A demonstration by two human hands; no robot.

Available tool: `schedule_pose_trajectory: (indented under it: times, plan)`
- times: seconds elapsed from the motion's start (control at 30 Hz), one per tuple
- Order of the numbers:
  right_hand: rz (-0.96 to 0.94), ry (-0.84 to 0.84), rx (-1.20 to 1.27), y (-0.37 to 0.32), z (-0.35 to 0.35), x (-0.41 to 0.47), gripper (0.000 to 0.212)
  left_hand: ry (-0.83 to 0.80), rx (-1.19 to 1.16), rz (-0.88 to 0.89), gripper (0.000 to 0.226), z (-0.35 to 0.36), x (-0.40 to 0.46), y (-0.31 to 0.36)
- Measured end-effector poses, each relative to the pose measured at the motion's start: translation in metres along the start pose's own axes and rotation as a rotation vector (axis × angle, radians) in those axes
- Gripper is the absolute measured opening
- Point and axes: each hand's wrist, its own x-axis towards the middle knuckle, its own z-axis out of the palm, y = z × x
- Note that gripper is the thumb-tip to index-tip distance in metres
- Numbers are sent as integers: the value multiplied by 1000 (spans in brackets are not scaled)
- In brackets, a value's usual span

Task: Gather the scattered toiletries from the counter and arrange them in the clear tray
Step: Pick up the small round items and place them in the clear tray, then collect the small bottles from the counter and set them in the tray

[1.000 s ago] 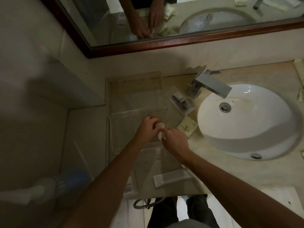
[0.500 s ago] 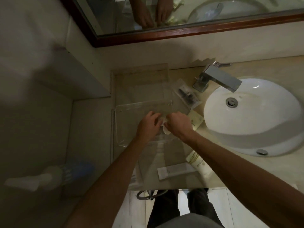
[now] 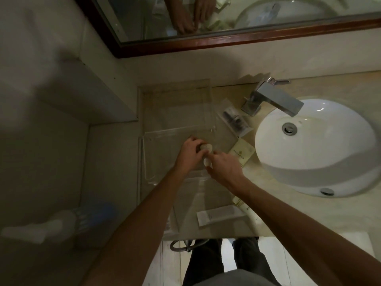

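Note:
A clear tray (image 3: 148, 157) lies on the counter left of the sink, hard to make out against the stone. My left hand (image 3: 188, 154) is over the tray, its fingers closed on a small pale round toiletry (image 3: 208, 148). My right hand (image 3: 224, 169) meets it from the right and pinches a second small white round piece (image 3: 206, 162). Loose on the counter lie a clear packet with dark contents (image 3: 235, 120), a cream sachet (image 3: 241, 152), a white flat packet (image 3: 218, 217) and a pale tube (image 3: 244, 207) partly under my right forearm.
A white basin (image 3: 321, 145) with a square chrome tap (image 3: 272, 99) fills the counter's right side. A framed mirror (image 3: 247, 38) runs along the back wall. A second clear panel (image 3: 177, 104) stands behind the tray. Left, below the counter, stands a blurred white and blue object (image 3: 61, 223).
My hands stayed together over the tray, shifting slightly. The view moved, so the tube near the front edge came into sight.

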Motion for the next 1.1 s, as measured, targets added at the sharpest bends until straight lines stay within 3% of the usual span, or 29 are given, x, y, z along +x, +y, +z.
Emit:
schedule_pose_trajectory:
  times: [0.13, 0.53, 0.63, 0.73, 0.8, 1.1]
  plan:
    - [0, -22, -9, 0, -1, 1, 29, -22, 6, 1, 32, 1, -1, -1]
    - [26, 119, 157, 9, 7, -18, 34, -84, -12, -20, 35, 0, -1, 0]
    - [69, 125, 218, 21, -8, -34, 34, 36, 149, -87, 39, 2, -8, 12]
    - [131, 203, 257, 57, -29, -59, 35, 335, 142, -25, 32, 8, -20, 59]
    - [193, 264, 289, 93, -45, -81, 35, 380, 105, 58, 29, 24, -26, 106]
    - [581, 495, 349, 335, -93, -234, 25, 16, 8, 372, 42, 200, -43, 319]
